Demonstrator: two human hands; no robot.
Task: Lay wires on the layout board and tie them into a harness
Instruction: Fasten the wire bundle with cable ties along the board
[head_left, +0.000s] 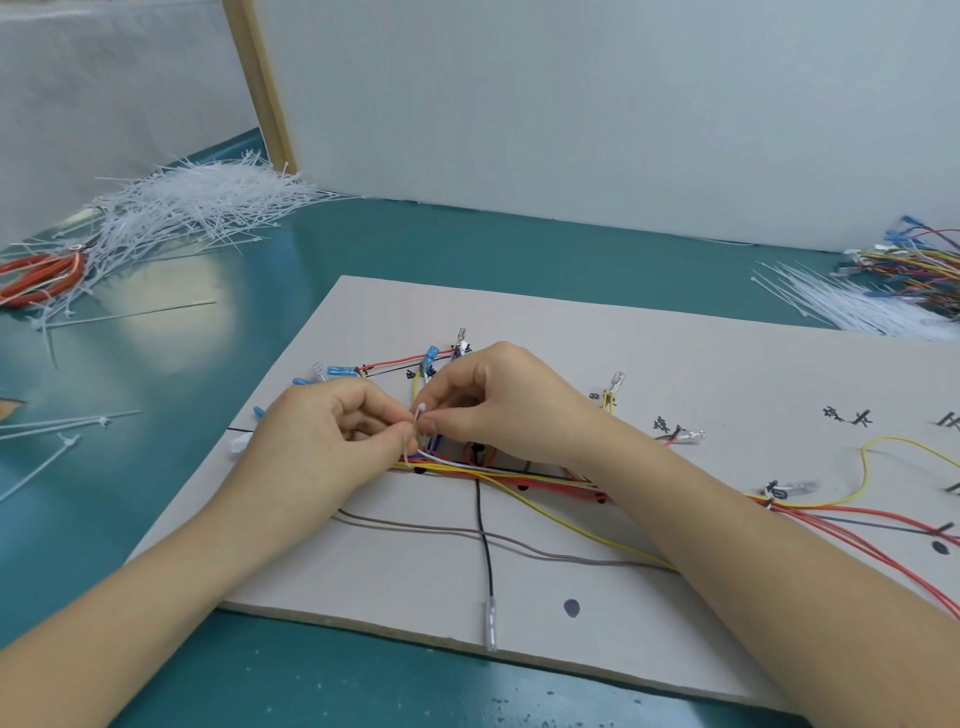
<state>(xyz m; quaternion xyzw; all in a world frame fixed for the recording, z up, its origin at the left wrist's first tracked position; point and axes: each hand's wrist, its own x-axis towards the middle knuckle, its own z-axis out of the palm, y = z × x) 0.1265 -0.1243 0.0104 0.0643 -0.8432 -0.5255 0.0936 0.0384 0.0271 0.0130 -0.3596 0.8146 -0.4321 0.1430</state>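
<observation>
We saw the layout board (675, 364) flat on the counter (363, 244), wires (519, 475) bundled mid-board. Left hand (317, 431) and right hand (498, 400) fingers pinched a white cable tie (418, 415) over the bundle. Spare ties (197, 208) lay far left.

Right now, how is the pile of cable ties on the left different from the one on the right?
The left pile of cable ties is a big tangled heap pointing every way; the right pile of cable ties is smaller, flatter and mostly aligned. Red-handled cutters lie partly under the left pile, while a bundle of coloured wires rests beside the right pile. Both are white and lie on the teal table.
</observation>
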